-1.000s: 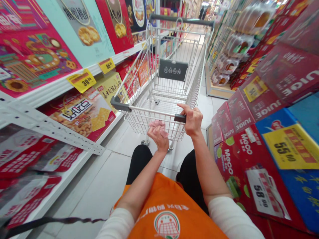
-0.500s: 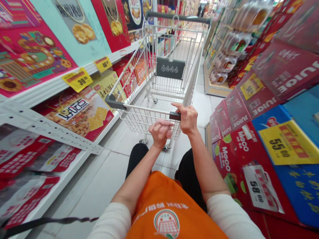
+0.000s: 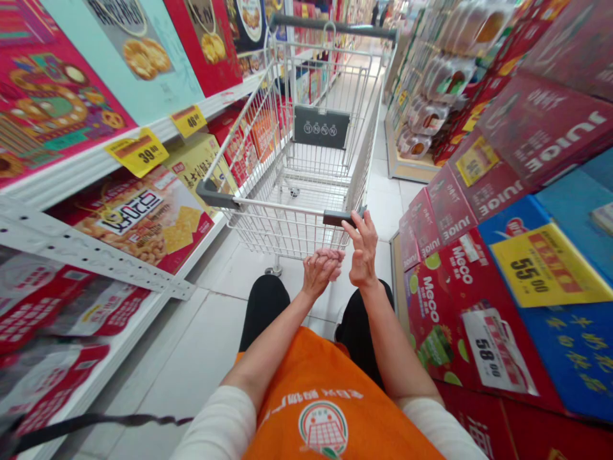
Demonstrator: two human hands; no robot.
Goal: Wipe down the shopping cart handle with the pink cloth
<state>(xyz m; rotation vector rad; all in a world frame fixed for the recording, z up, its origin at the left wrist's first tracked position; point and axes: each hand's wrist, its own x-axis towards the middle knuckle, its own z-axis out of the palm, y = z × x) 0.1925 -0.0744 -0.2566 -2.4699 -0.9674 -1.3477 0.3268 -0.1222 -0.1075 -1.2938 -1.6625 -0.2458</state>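
Note:
A wire shopping cart [image 3: 287, 206] stands in front of my knees, with a dark grip [image 3: 338, 218] at the right end of its near bar. My right hand [image 3: 363, 252] is at that end, open, its fingers raised and apart; the fingertips reach the grip's corner without wrapping round it. Just left of it and below the bar, my left hand [image 3: 322, 271] is closed with curled fingers. Whether anything is inside them is hidden. A dark panel with white characters [image 3: 320, 127] hangs at the cart's far part. The cart's basket shows bare wire.
Shelves with boxed snacks [image 3: 138, 217] and yellow price tags run along the left. Stacked drink cartons [image 3: 454, 268] stand close on the right, with wrapped multipacks [image 3: 426, 121] beyond. A dark strap [image 3: 96, 420] crosses at lower left. White floor tiles [image 3: 211, 326] lie between.
My right hand has let go of the cart's grip and drawn back, its fingers opening. My left hand has moved slightly right and down, away from the bar.

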